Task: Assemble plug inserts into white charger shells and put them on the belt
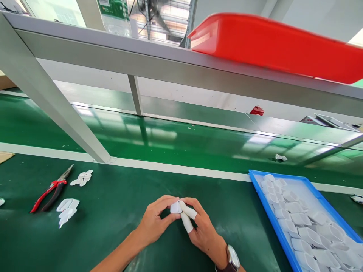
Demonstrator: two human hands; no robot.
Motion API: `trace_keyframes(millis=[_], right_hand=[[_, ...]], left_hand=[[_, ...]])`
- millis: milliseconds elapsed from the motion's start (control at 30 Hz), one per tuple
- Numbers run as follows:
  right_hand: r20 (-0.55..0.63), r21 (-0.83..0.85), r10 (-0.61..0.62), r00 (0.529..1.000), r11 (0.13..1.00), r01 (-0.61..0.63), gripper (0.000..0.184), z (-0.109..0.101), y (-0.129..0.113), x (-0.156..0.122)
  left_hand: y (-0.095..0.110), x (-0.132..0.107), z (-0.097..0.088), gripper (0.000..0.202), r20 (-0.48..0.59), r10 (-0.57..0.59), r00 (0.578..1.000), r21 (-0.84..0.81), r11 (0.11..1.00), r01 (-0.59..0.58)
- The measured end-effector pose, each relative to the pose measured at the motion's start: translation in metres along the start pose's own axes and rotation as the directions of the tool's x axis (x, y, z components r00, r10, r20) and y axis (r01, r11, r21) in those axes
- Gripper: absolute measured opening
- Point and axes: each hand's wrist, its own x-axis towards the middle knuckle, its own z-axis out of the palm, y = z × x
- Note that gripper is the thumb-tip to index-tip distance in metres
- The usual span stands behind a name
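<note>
A small white plastic part [175, 207] is pinched between both hands above the dark green tabletop. My left hand [154, 219] grips it from the left with thumb and forefinger. My right hand [201, 230] holds its right side, with white finger covers on the thumb and forefinger and a watch on the wrist. The fingers hide part of the piece. To the right, a blue-rimmed tray [314, 185] carries many similar white parts [300, 219], laid in overlapping rows.
Red-and-black pliers [53, 189] lie at the left, beside small white discs [82, 177] and flat white pieces [67, 211]. A green conveyor belt [176, 139] runs behind the table. A metal shelf frame [136, 53] crosses above, bearing a red bin [272, 45] and a bottle [115, 17].
</note>
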Motion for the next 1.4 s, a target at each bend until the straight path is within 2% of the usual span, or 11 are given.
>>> trace_keyframes(millis=[100, 267, 400, 533, 733, 867, 933, 1067, 1167, 1300, 1400], right_hand=[[0.019, -0.002, -0.002, 1.000, 1.000, 0.002, 0.046, 0.000, 0.003, 0.000], [-0.048, -0.030, -0.036, 0.998, 0.999, 0.034, 0.056, 0.004, 0.007, -0.002], [-0.029, -0.065, -0.028, 0.999, 0.998, 0.026, 0.050, 0.006, 0.004, -0.002], [-0.014, -0.061, -0.007, 1.000, 0.998, 0.006, 0.049, 0.005, 0.001, -0.002], [-0.054, -0.033, 0.023, 0.998, 0.999, -0.025, 0.048, 0.003, 0.003, -0.001], [-0.019, -0.035, 0.001, 1.000, 0.999, -0.002, 0.044, 0.004, 0.003, 0.000], [-0.043, -0.015, -0.012, 0.999, 1.000, 0.012, 0.042, 0.004, 0.002, -0.001], [-0.051, -0.040, -0.013, 0.999, 0.999, 0.011, 0.046, 0.006, 0.001, -0.002], [-0.040, -0.047, -0.001, 0.999, 0.999, -0.001, 0.046, 0.007, 0.004, -0.003], [-0.077, -0.002, 0.029, 0.997, 1.000, -0.029, 0.046, 0.009, 0.008, -0.006], [-0.067, -0.018, 0.025, 0.997, 0.999, -0.026, 0.045, 0.010, 0.010, -0.008]], left_hand=[[-0.002, 0.000, 0.004, 0.027, -0.001, -0.049, 0.999, -0.063, 0.997, 0.049], [-0.002, 0.002, 0.005, 0.031, 0.030, -0.127, 0.991, -0.236, 0.963, 0.130], [-0.001, 0.001, 0.002, 0.030, 0.036, -0.136, 0.990, -0.169, 0.976, 0.141], [-0.004, 0.000, 0.002, 0.030, 0.026, -0.099, 0.995, -0.081, 0.992, 0.100], [-0.007, 0.002, 0.003, 0.031, 0.051, -0.110, 0.993, -0.121, 0.986, 0.116], [-0.004, 0.002, 0.002, 0.031, 0.043, -0.115, 0.992, -0.147, 0.982, 0.120], [-0.003, 0.002, 0.002, 0.030, 0.037, -0.110, 0.993, -0.146, 0.983, 0.114], [-0.004, 0.003, 0.003, 0.028, 0.050, -0.108, 0.993, -0.122, 0.986, 0.114], [-0.006, 0.004, 0.003, 0.030, 0.057, -0.155, 0.986, -0.176, 0.971, 0.163], [-0.006, 0.006, 0.002, 0.032, 0.108, -0.271, 0.957, -0.283, 0.914, 0.291], [-0.005, 0.006, 0.002, 0.033, 0.113, -0.293, 0.949, -0.313, 0.896, 0.314]])
